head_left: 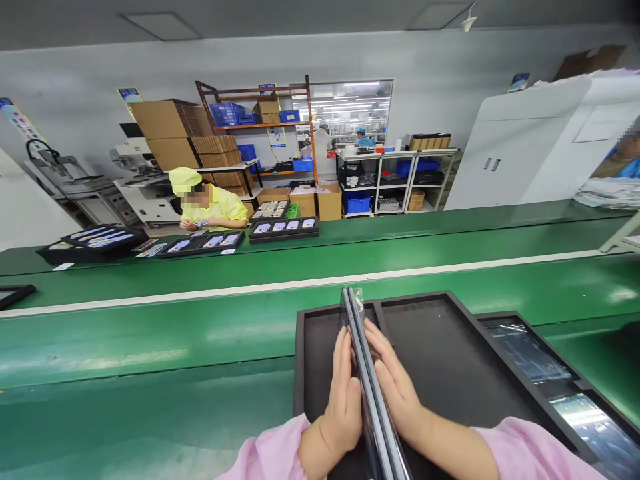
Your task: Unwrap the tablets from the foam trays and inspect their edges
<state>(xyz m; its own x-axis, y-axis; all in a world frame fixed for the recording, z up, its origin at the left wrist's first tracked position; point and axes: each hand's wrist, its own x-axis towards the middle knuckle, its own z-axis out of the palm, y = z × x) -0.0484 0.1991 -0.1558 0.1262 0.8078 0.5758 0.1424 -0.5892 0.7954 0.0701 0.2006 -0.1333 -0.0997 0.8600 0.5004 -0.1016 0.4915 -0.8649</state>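
Note:
Two thin dark flat panels (361, 347) stand on edge, pressed together, over a black compartment tray (450, 347) in front of me. My left hand (343, 400) lies flat against their left face, fingers straight and together. My right hand (395, 383) presses flat against the right face. Both wrists wear pink sleeves. The panels are squeezed between my two palms and point away from me.
A green conveyor belt (200, 313) with a white stripe runs across. More black trays (560, 373) with glossy panels sit at right. Across the belt a person in yellow (207, 203) works over black trays (284, 228). Shelves, cardboard boxes and a white cabinet (540, 147) stand behind.

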